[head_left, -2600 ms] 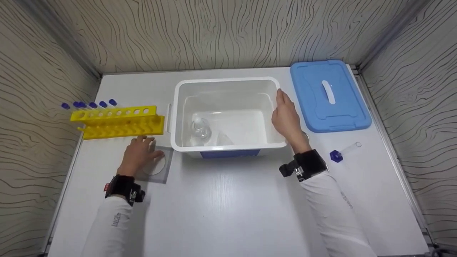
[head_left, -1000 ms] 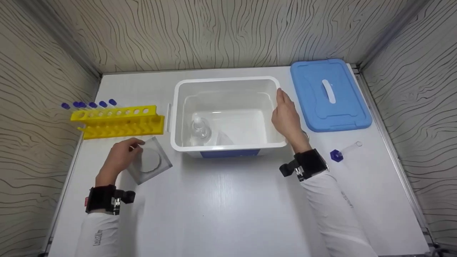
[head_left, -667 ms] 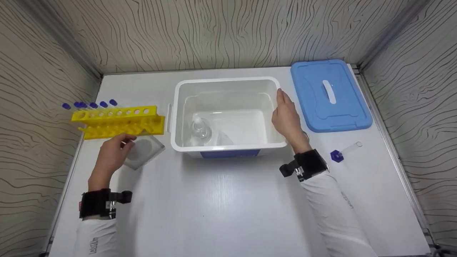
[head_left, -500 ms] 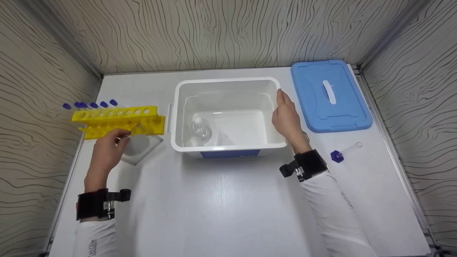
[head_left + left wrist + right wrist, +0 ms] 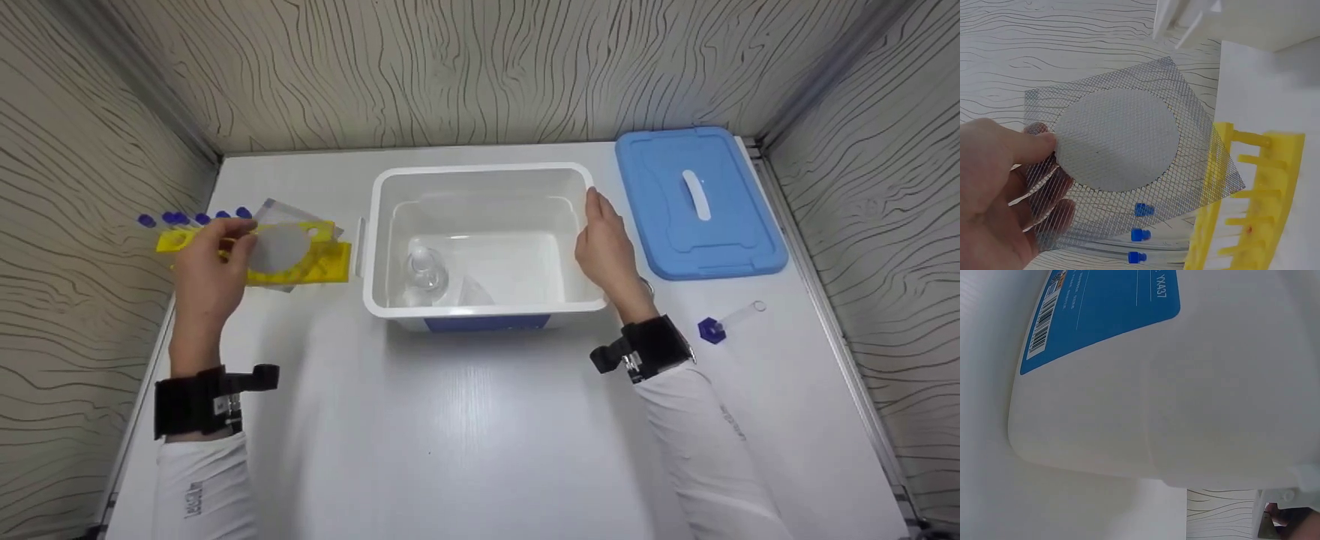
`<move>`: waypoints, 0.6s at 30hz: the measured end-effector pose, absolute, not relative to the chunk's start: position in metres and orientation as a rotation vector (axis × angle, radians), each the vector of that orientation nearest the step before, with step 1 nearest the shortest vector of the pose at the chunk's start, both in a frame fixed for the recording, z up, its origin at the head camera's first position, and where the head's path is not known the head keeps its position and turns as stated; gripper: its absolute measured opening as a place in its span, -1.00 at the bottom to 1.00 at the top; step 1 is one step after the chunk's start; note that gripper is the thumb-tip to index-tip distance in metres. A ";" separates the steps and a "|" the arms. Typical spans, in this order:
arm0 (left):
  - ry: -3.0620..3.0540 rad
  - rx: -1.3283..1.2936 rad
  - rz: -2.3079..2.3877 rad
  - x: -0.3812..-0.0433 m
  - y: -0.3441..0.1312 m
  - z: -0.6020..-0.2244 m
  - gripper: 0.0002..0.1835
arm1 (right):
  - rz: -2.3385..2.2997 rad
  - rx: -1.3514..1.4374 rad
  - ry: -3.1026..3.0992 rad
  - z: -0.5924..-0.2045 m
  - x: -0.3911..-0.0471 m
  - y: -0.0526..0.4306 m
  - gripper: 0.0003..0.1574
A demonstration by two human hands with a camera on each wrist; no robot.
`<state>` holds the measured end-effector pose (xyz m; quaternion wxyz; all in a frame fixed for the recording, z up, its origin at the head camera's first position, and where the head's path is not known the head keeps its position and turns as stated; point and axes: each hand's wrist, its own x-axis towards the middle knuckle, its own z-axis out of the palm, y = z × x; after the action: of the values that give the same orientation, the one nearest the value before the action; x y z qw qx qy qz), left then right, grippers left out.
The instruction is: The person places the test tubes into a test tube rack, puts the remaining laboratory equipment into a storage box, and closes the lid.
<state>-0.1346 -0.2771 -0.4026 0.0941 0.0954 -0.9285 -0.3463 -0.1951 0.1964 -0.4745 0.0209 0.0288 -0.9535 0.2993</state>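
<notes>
My left hand point(image 5: 210, 274) pinches a wire gauze point(image 5: 279, 249) by one edge, thumb on one face and fingers behind the mesh. In the left wrist view the gauze point(image 5: 1117, 140) is a grey mesh square with a pale round centre. It is raised and tilted in front of the yellow test tube rack point(image 5: 339, 262), hiding much of it. My right hand point(image 5: 606, 246) lies against the right side of the white bin point(image 5: 480, 307), its visible fingers fairly straight along the rim. Part of that hand point(image 5: 1292, 523) shows past the bin's handle in the right wrist view.
Inside the bin lie clear glassware point(image 5: 427, 274) and a clear funnel-like piece point(image 5: 472, 291). Blue-capped tubes point(image 5: 147, 220) lean at the rack. The bin's blue lid point(image 5: 701, 202) lies at the back right, and a tube with a purple base point(image 5: 712, 330) lies nearer the front.
My left hand has taken the wire gauze up from the table, drawn it left, then lifted it forward over the rack. My right hand has stayed at the bin.
</notes>
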 end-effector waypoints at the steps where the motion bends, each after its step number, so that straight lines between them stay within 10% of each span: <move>1: -2.739 0.263 -1.020 -0.137 -0.273 -0.399 -0.64 | 0.928 0.087 -2.958 -0.474 -0.195 0.197 -0.25; 18: -2.664 -0.241 -0.955 -0.175 -0.179 -0.368 -0.78 | 0.936 0.079 -2.962 -0.475 -0.196 0.196 -0.25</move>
<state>-0.1747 -0.1787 -0.3676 0.1501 -0.0838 -0.9274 -0.3323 -0.1960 0.1957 -0.4745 0.0172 0.0254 -0.9531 0.3012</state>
